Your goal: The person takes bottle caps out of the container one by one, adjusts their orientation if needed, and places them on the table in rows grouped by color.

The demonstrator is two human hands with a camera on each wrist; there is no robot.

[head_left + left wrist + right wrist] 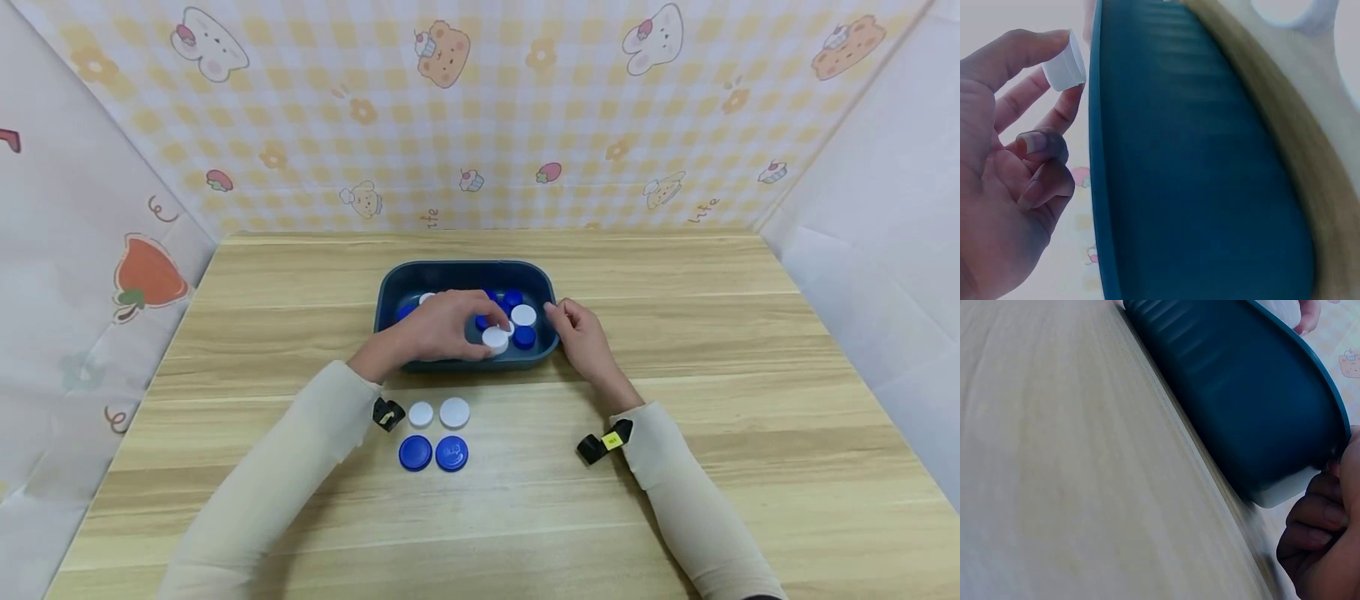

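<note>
A dark blue-green plastic bin (457, 273) holds several blue and white bottle caps, partly hidden by my left hand (447, 325). Over the bin's near right part, that hand pinches a white bottle cap (495, 337) between thumb and fingers. The left wrist view shows the same cap (1066, 65) side-on, held above the rim. My right hand (585, 340) grips the bin's right end at the rim, its thumb on the edge. Curled fingers (1316, 515) of that hand sit against the bin's outer end in the right wrist view.
In front of the bin, two white caps, a small one (421, 415) and a larger one (454, 412), lie in a row. Below them are two blue caps, one left (416, 452) and one right (452, 453). A patterned cloth (480, 125) hangs behind the wooden table (712, 333).
</note>
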